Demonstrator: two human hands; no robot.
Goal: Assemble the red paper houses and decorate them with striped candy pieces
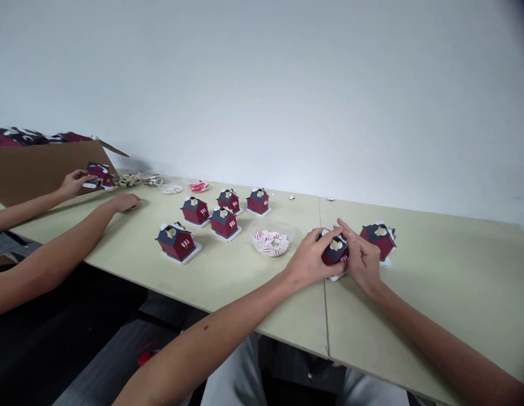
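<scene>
Between my two hands a small red house [334, 252] with a dark roof stands on the pale table [253, 293]. My left hand [315, 256] wraps round its left side, thumb at the lower front and fingers over the roof. My right hand [363, 256] is pressed against its right side, fingertips near the roof edge; whether it pinches a small piece is hidden. Just behind my right hand is another red house [379, 239]. To the left, a clear bowl [272, 238] holds white pieces with red stripes. Several more houses [224, 224] stand beyond the bowl.
At the left, a person's hand [75, 183] holds a red house [98, 176]; the other hand [127, 202] rests on the table. A cardboard box [45, 169] of houses stands there. Small dishes of parts [172, 189] line the wall side.
</scene>
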